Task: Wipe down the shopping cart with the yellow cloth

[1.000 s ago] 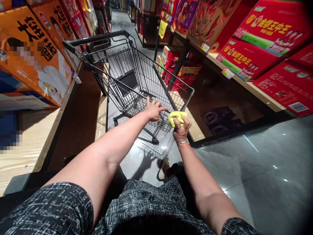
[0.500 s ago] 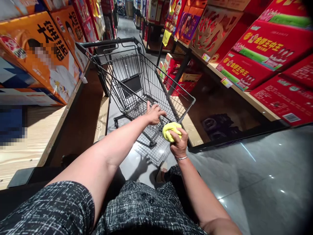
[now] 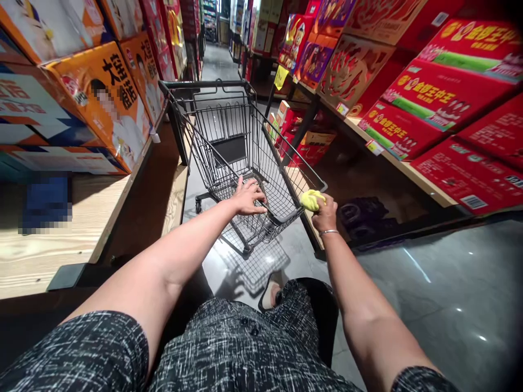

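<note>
Yellow cloth: through the head camera I find it [image 3: 312, 200] soft and crumpled into a lump, at the near right corner of the cart [image 3: 204, 85]; whether it touches the wire I cannot tell.
Right hand: I see it [image 3: 326, 214] closed around the cloth, fingers bunching the fabric, with a thin, smooth metal bracelet [image 3: 329, 232] at the wrist.
Left hand: I have it [image 3: 247, 197] palm down, fingers spread and slightly bent, gripping nothing I can see, above the cart's near end; I cannot tell if it rests on the wire.
Cart build: black wire grid, flaring upward, with a rounded handlebar at the far end and a flat dark panel [image 3: 231, 150] inside.
Left shelf: pale grained wood [image 3: 92, 223], straight front edge, carrying glossy orange packages [image 3: 100, 103].
Right shelf: a pale wooden lip [image 3: 402, 166] under stacked, flat-sided red cartons [image 3: 425, 92].
Floor: grey, polished and reflective [image 3: 425, 294], with the grid's shadow below the cart.
Room: I see the cart between both shelves, only narrow strips of floor beside it; the aisle runs on beyond the handlebar, and the floor broadens at near right, past the right shelf's dark corner.
</note>
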A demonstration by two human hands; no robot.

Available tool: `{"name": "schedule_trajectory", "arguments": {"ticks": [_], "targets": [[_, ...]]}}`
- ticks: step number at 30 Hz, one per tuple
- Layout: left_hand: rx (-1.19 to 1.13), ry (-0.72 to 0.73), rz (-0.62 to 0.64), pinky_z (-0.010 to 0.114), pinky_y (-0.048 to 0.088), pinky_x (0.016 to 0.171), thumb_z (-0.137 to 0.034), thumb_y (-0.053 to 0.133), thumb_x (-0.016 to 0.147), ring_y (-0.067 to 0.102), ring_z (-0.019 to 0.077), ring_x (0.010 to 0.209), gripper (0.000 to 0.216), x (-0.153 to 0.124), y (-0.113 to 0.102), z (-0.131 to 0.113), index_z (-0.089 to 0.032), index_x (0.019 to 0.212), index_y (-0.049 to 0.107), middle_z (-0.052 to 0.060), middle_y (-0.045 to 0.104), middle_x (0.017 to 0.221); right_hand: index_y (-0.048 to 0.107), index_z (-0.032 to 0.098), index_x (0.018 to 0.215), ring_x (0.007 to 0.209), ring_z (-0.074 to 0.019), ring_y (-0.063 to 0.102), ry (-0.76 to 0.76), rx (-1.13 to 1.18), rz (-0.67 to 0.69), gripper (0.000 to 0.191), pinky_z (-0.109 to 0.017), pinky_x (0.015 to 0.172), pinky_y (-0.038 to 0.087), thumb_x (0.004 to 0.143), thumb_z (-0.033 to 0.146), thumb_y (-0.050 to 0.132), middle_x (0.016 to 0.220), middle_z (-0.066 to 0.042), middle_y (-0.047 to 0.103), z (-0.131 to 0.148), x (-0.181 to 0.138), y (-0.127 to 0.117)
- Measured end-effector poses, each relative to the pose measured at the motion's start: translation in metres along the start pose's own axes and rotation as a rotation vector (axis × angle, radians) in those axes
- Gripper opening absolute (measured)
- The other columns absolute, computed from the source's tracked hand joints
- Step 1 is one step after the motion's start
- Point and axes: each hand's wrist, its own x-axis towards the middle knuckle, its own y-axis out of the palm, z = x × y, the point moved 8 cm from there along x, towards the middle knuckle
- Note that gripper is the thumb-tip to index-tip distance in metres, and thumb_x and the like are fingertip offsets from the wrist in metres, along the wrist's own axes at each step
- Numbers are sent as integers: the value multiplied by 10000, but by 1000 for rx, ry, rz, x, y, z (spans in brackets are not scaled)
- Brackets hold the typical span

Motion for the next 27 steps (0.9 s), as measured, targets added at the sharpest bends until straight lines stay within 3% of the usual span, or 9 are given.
{"name": "schedule_trajectory", "arguments": {"ticks": [2,5,8,13,16,18,20,24,27], "targets": [[-23,-14,-38,684,-199,1209,-628,733,808,179,393,1561,387,-5,-3,5,-290,994,769,32,596,1328,742,240,1166,1101,-275,492,88,-35,22,593,-496,985,480,649,59,515,1275,-105,568,-10,11,4],[-40,-55,-88,670,-173,1227,-619,816,750,243,384,1532,368,-9,-5,16,-274,872,775,24,625,1284,732,238,1160,1072,-270,484,166,-72,15,607,-479,964,475,623,57,515,1281,-108,543,7,7,12],[-56,-68,-108,658,-142,1241,-560,869,724,270,375,1523,320,-11,-9,27,-267,814,778,22,641,1290,707,232,1192,1121,-282,490,174,-51,-41,655,-478,972,467,597,44,504,1315,-121,504,53,-22,20],[-80,-99,-80,696,-82,1236,-485,880,741,195,399,1564,259,-20,-22,41,-276,875,807,39,610,1417,636,240,1276,1277,-291,482,32,152,-72,689,-497,1073,433,634,35,492,1352,-120,473,125,-58,28],[-78,-17,-68,730,-84,1218,-402,799,834,138,388,1588,223,-33,-22,33,-328,1043,798,5,563,1506,614,264,1291,1266,-269,502,-56,247,-97,605,-485,1084,446,734,54,508,1357,-108,465,149,-67,32],[-78,60,-40,729,-93,1219,-348,685,920,218,347,1575,296,-42,-13,25,-346,1210,742,4,581,1501,604,280,1308,1287,-274,482,-131,252,-118,563,-487,1087,452,790,73,525,1383,-109,438,162,-77,42],[-96,105,-4,695,-6,1254,-317,556,988,323,309,1535,345,-51,-1,22,-311,1305,692,32,634,1448,599,301,1324,1306,-280,451,-184,225,-140,553,-490,1080,465,824,77,528,1404,-109,401,175,-90,57],[-138,180,-18,542,265,1267,-339,445,1029,362,297,1504,370,-63,8,35,-225,1267,704,83,681,1375,615,350,1327,1291,-280,426,-205,163,-172,552,-493,1052,490,853,78,535,1391,-101,365,193,-109,88],[-150,221,-35,533,283,1265,-451,407,1047,360,316,1497,429,-69,1,51,-203,1224,709,107,688,1335,651,356,1320,1282,-295,410,-211,124,-149,533,-500,1061,475,866,93,559,1381,-107,379,202,-110,107]]}}
